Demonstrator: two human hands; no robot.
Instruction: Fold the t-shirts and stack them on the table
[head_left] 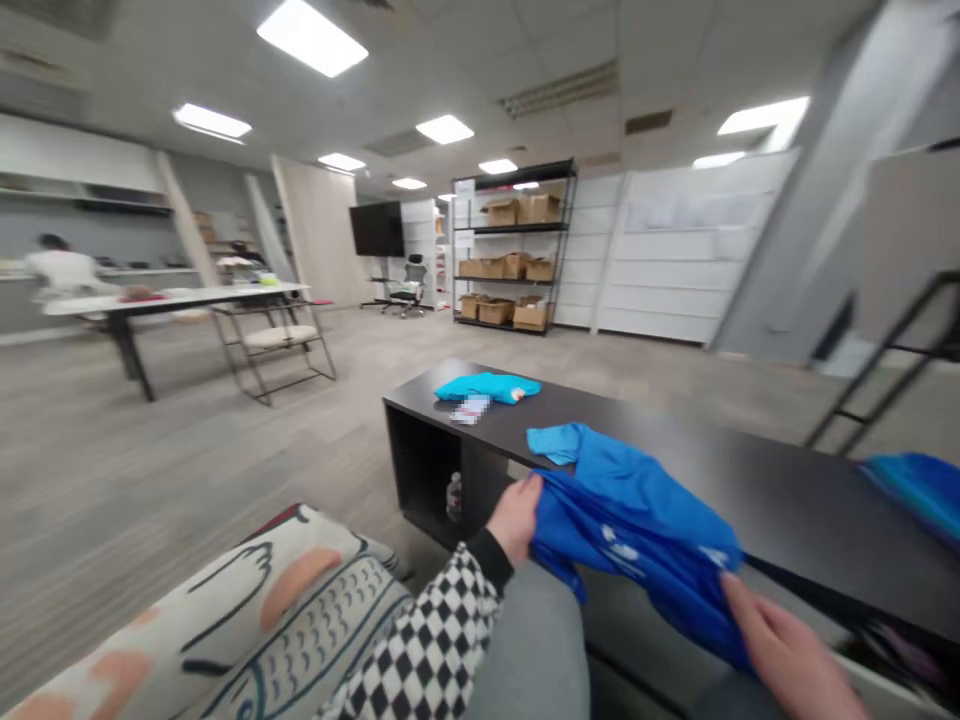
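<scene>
Though right hand (791,645) blurred, cut off, grip unclear; left hand (514,517) closed on blue T-shirt (637,530)

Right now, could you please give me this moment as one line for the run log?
left hand: gripping blue shirt | right hand: touching its lower edge | nearby: turquoise cloth on black table

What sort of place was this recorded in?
Probably an open-plan office or workroom: black metal shelving stacked with cardboard boxes, a long white table, and a swivel office chair.
</scene>
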